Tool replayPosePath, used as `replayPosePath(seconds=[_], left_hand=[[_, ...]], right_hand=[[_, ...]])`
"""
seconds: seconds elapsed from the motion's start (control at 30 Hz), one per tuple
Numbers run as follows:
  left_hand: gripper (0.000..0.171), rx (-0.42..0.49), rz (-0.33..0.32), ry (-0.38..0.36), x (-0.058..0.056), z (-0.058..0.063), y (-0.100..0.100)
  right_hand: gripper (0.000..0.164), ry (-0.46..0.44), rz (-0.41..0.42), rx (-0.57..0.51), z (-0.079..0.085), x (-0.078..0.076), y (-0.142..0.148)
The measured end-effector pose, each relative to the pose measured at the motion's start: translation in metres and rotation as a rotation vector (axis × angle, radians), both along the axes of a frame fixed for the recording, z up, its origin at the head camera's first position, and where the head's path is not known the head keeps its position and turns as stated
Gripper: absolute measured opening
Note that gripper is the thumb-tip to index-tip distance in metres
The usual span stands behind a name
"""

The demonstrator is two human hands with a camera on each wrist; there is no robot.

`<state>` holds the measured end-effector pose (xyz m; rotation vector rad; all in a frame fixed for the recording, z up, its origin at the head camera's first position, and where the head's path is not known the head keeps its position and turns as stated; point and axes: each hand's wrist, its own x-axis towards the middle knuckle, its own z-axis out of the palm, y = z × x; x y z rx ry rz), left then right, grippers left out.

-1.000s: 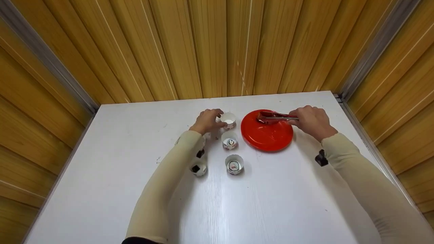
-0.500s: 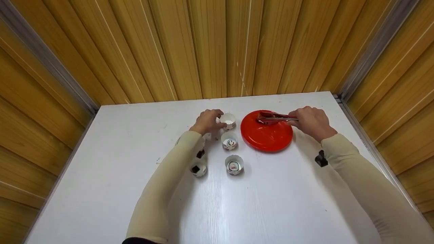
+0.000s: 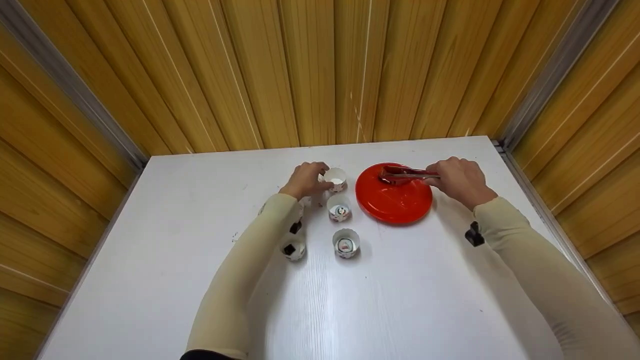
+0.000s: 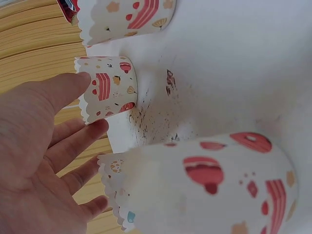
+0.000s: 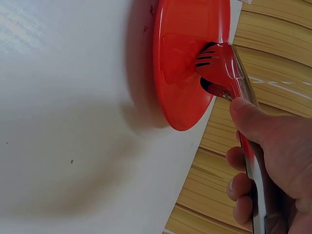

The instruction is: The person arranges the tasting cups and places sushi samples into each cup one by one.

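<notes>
My left hand (image 3: 306,180) holds the farthest paper baking cup (image 3: 335,181) at its scalloped rim. In the left wrist view the thumb and a fingertip lie on opposite sides of that cup, which has a cake print. My right hand (image 3: 460,181) grips metal tongs (image 3: 407,175) by the handles. Their slotted, fork-like head (image 5: 217,63) reaches down over the red plate (image 5: 175,97), close to its surface. A small brownish bit shows at the tongs' tip in the head view; I cannot tell what it is.
Nearer on the white table (image 3: 400,300) stand a middle cup (image 3: 339,215) and a front cup (image 3: 346,250), each with something small inside. A left cup (image 3: 295,254) holds a dark square piece. Another cup is mostly hidden by my left sleeve (image 3: 240,270). Wood-patterned walls (image 3: 310,75) enclose the table.
</notes>
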<state>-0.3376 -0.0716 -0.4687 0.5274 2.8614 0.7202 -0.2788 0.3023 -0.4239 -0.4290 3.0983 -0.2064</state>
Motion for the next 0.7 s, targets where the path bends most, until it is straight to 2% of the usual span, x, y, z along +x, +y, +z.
replayPosePath(seconds=[0.37, 0.57, 0.7], left_hand=[[0.051, 0.002, 0.014, -0.001, -0.002, 0.001, 0.001], [0.052, 0.018, 0.030, -0.026, -0.001, 0.001, 0.000], [0.052, 0.011, 0.028, -0.018, -0.002, 0.001, 0.000]], right_hand=[[0.035, 0.024, 0.034, 0.034, 0.008, -0.003, -0.003], [0.031, 0.028, 0.047, 0.012, 0.013, -0.003, -0.005], [0.028, 0.036, 0.043, -0.003, 0.018, -0.005, -0.009]])
